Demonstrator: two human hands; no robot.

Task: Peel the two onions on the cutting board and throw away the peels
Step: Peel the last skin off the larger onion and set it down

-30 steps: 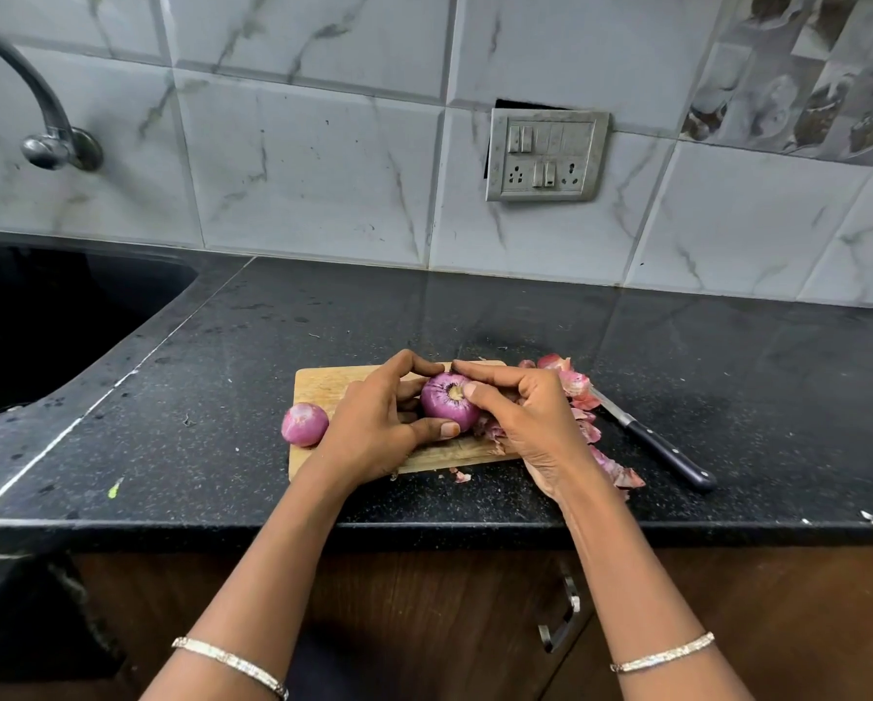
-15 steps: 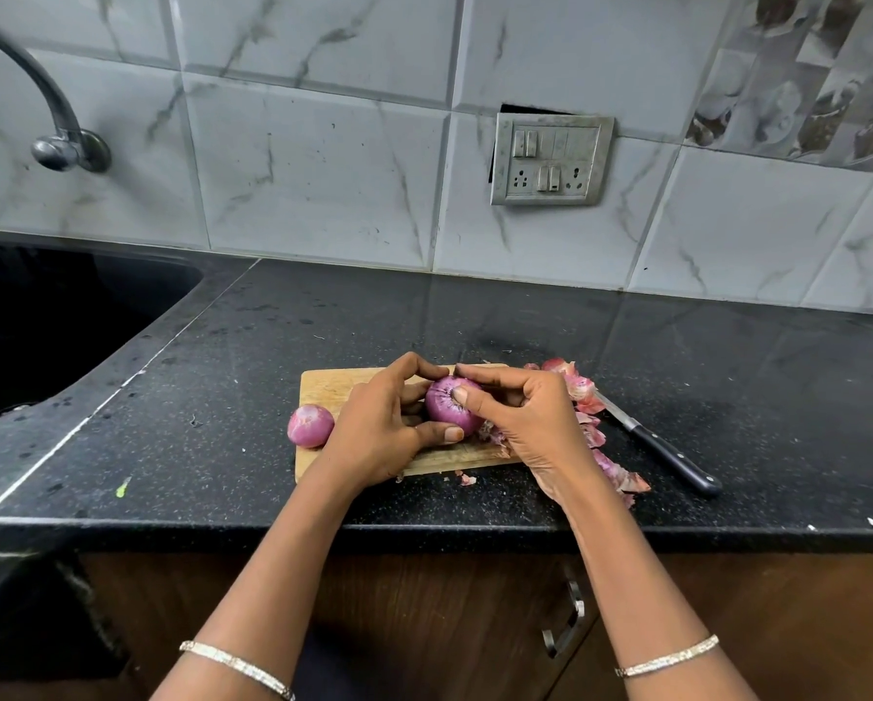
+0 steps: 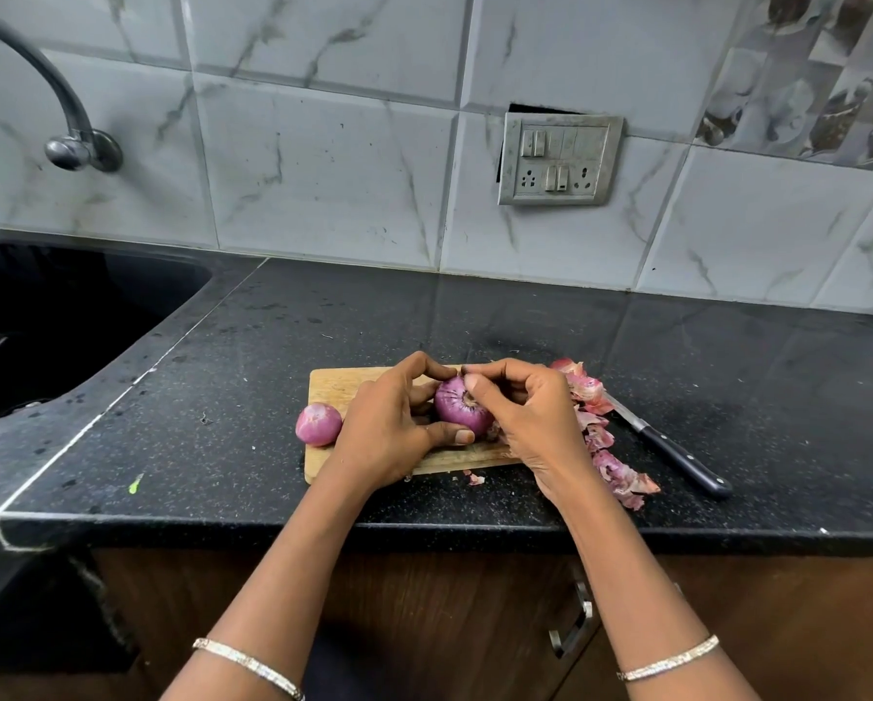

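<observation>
Onion peeling is the step in hand, and I think this is the second of the two onions. Nearest to us, two arms reach over the edge of the black counter, each with a thin bracelet on the wrist.

A little farther on, both hands meet over the cutting board. The left hand grips the big onion, with its thumb in front and its fingers curled round the back. The right hand has its fingertips curled down on the top end of that onion and pinches there. I cannot tell if a bit of skin is caught between them.

The big onion is purple, round and shiny. It has thin lines down its side and a pale cut spot on top. It looks almost bare to me.

The small onion sits at the left edge of the board, just beside the left hand. It is smooth and pink, so it seems done.

Next, I think the right hand must pull off any last skin gently while the left hand holds firm. Then the peels must go in a bin, but no bin shows. They lie in a pile to the right of the board, past the right hand, and a knife lies just beyond them.

Far off are the dark sink, the tap and the wall switch.
</observation>
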